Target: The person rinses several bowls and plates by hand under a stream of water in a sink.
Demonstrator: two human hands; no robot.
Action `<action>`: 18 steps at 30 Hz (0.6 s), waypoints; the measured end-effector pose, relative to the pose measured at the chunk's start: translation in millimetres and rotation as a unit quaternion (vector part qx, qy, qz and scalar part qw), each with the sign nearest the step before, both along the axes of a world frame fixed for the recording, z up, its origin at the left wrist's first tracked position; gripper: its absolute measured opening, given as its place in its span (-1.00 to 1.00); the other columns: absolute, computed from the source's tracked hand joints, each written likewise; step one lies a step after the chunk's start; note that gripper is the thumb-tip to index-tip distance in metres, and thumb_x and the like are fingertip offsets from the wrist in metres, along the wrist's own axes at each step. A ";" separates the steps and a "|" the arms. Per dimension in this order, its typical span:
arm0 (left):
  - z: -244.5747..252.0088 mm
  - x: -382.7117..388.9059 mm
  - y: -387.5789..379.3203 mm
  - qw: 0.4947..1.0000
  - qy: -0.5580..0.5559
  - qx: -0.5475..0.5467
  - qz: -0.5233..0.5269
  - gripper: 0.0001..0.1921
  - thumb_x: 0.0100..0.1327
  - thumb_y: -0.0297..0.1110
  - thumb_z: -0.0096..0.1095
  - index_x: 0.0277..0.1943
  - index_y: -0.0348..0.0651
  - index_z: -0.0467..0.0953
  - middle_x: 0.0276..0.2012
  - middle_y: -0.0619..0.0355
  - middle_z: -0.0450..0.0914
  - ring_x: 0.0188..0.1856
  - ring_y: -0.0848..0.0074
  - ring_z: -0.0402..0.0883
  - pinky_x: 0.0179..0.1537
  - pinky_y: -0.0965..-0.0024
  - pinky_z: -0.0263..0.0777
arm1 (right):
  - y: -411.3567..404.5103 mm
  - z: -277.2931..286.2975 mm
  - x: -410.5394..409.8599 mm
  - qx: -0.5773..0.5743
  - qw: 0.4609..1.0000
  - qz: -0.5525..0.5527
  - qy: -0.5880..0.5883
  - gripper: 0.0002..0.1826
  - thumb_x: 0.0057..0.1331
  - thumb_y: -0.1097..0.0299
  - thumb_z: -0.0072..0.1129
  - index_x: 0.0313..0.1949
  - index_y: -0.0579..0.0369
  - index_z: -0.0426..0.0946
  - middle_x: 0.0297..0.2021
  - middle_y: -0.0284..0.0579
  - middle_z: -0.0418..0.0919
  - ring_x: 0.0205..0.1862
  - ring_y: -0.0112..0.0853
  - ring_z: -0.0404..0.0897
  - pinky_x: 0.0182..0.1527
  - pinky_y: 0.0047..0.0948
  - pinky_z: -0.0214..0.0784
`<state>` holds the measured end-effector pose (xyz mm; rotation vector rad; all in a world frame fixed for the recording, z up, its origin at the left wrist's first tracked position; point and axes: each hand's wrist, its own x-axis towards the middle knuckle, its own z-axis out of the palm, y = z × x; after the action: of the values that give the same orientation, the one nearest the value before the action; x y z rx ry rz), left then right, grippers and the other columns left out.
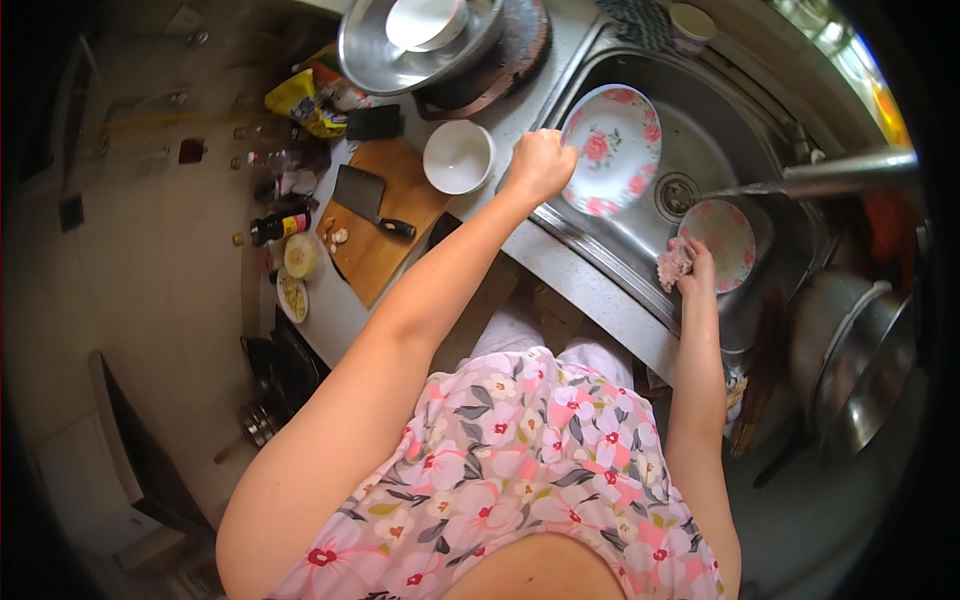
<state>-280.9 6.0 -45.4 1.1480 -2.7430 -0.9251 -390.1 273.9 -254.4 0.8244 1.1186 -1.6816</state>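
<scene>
My left hand (541,166) grips the left rim of a white plate with pink roses (611,150). The plate is tilted over the left side of a stainless steel sink (622,255). In my right hand (701,266) is a crumpled pink dishcloth or scrubber (675,264). That hand is beside a smaller rose-rimmed dish (720,244) low in the sink; whether the fingers touch it, I cannot tell. Water streams from the metal faucet (847,174) towards the drain (677,196) and this dish.
Left of the sink are a white bowl (459,157) and a cutting board (367,262) bearing a cleaver (361,193) and garlic (339,235). A steel basin (367,60) with another bowl (427,22) stands behind. Pans (847,352) hang or lean at right.
</scene>
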 end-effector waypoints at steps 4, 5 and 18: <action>-3.2 4.1 -9.6 0.974 0.010 0.201 0.102 -0.78 -0.14 -0.35 0.08 -0.66 -0.38 0.46 -0.61 -0.13 0.53 -0.55 0.20 0.56 -0.43 0.27 0.43 | -1.4 13.8 0.6 0.024 1.000 0.016 0.004 -0.76 0.21 0.34 -0.12 -0.18 0.19 0.25 -0.36 -0.01 0.48 -0.37 -0.22 0.51 -0.39 -0.17 0.42; -8.2 2.0 -6.5 0.986 0.020 0.144 0.084 -0.81 -0.12 -0.38 0.08 -0.64 -0.37 0.45 -0.61 -0.11 0.53 -0.56 0.19 0.56 -0.44 0.26 0.43 | 0.3 11.4 0.6 0.039 0.999 0.017 0.012 -0.76 0.21 0.34 -0.11 -0.18 0.20 0.26 -0.35 -0.01 0.49 -0.37 -0.21 0.51 -0.39 -0.17 0.42; 21.0 174.5 -9.9 0.799 0.240 0.485 0.262 -0.74 0.11 -0.40 0.10 -0.19 -0.43 0.46 -0.26 0.11 0.54 -0.26 0.51 0.52 -0.17 0.47 0.36 | -4.8 1.6 -25.0 0.051 0.992 0.100 -0.053 -0.67 0.21 0.24 -0.18 -0.16 0.23 0.37 -0.28 -0.02 0.51 -0.28 -0.12 0.50 -0.25 -0.13 0.39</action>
<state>-106.4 -3.9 -24.4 1.3448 -1.3445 -2.1883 -415.1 269.2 -252.8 0.8257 1.1801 -1.4094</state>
